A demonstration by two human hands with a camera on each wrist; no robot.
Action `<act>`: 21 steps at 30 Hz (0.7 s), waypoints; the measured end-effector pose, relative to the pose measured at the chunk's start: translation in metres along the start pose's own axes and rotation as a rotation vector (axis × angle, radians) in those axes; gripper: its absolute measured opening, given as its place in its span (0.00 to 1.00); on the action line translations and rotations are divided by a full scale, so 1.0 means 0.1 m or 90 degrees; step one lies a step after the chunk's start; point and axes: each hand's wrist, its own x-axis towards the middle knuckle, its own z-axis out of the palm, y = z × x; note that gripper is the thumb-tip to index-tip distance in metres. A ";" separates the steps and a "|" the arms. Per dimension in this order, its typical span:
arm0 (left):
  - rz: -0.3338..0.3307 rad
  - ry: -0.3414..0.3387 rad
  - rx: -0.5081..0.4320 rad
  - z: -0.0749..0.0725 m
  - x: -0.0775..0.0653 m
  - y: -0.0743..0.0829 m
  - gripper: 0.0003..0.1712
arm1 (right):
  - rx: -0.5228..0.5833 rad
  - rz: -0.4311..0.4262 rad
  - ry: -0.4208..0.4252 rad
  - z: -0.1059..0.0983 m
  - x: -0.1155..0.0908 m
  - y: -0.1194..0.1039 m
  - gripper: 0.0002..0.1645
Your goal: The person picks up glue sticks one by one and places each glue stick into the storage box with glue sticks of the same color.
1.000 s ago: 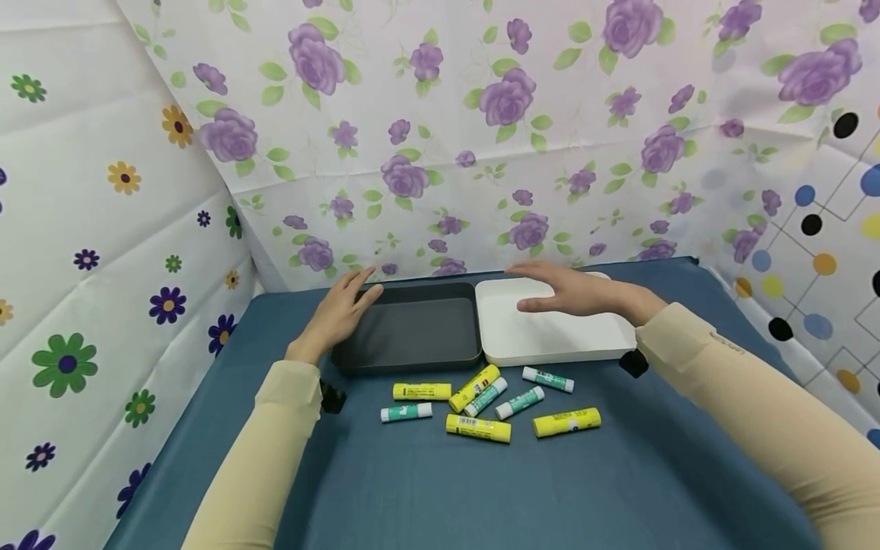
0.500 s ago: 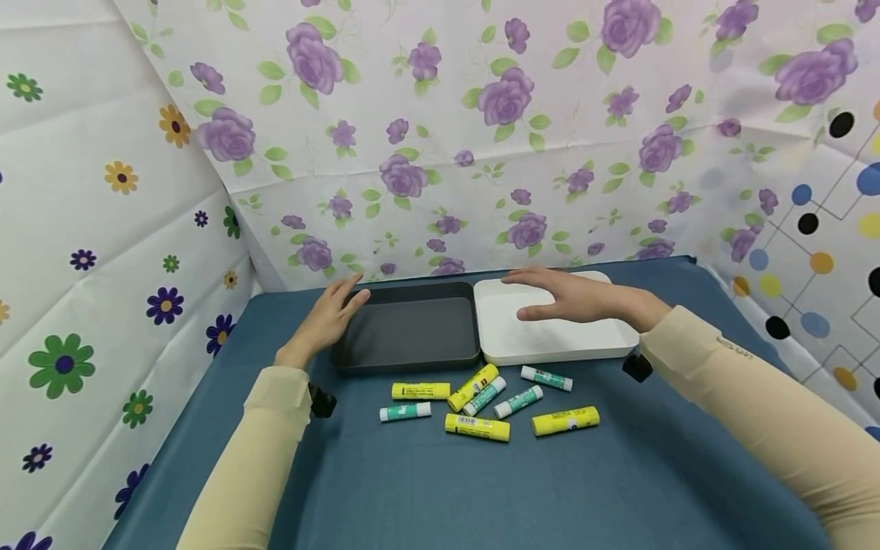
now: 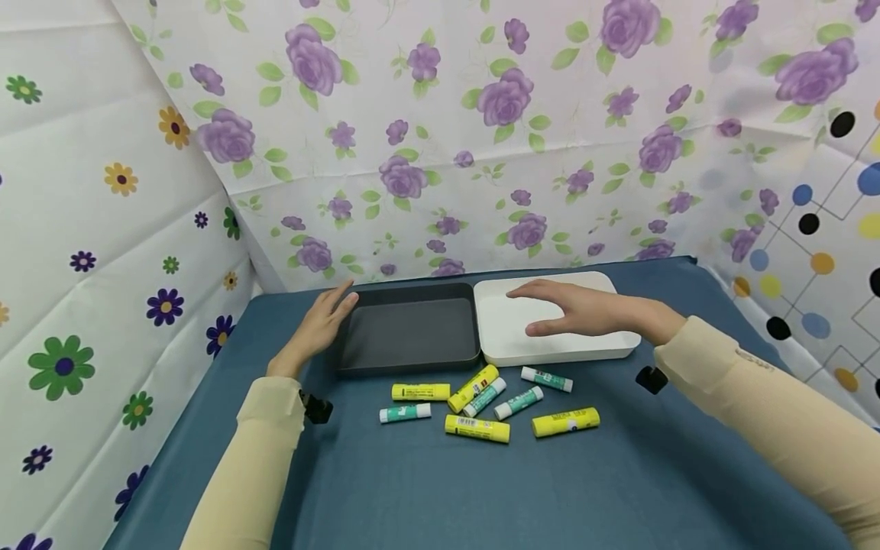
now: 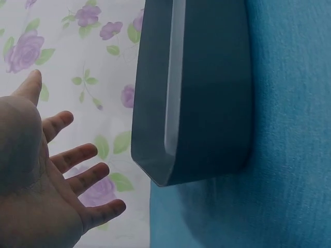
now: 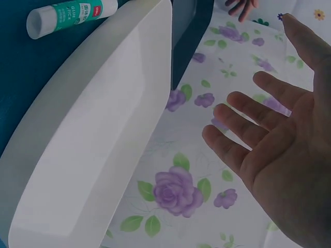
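Observation:
My left hand hovers at the left end of a dark grey tray, fingers spread and holding nothing; the left wrist view shows its palm apart from the tray's wall. Over a white tray is my right hand, its fingers extended and nothing held, as the right wrist view also shows. In front of both trays lie several glue sticks on their sides: larger yellow ones, such as this yellow glue stick, and smaller green-and-white ones, such as this green glue stick.
The trays stand side by side near the back of a table with a blue cloth. A flowered curtain hangs right behind them. Patterned sheets also close off the left and right sides.
My left hand has drifted left and slightly down, off the dark tray's corner. My right hand has shifted a little right and toward me. The glue sticks and trays have stayed put.

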 end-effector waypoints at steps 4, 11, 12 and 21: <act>0.007 0.007 -0.007 0.00 -0.02 -0.04 0.42 | 0.010 -0.004 -0.005 0.01 -0.03 0.00 0.45; -0.004 -0.007 -0.057 0.05 -0.06 -0.20 0.40 | 0.024 -0.010 -0.022 0.10 -0.07 0.01 0.43; -0.009 -0.009 -0.061 0.06 -0.06 -0.21 0.40 | 0.021 -0.014 -0.021 0.11 -0.08 0.01 0.43; -0.032 -0.022 -0.116 0.02 -0.11 -0.26 0.44 | 0.015 -0.013 -0.020 0.10 -0.13 -0.02 0.43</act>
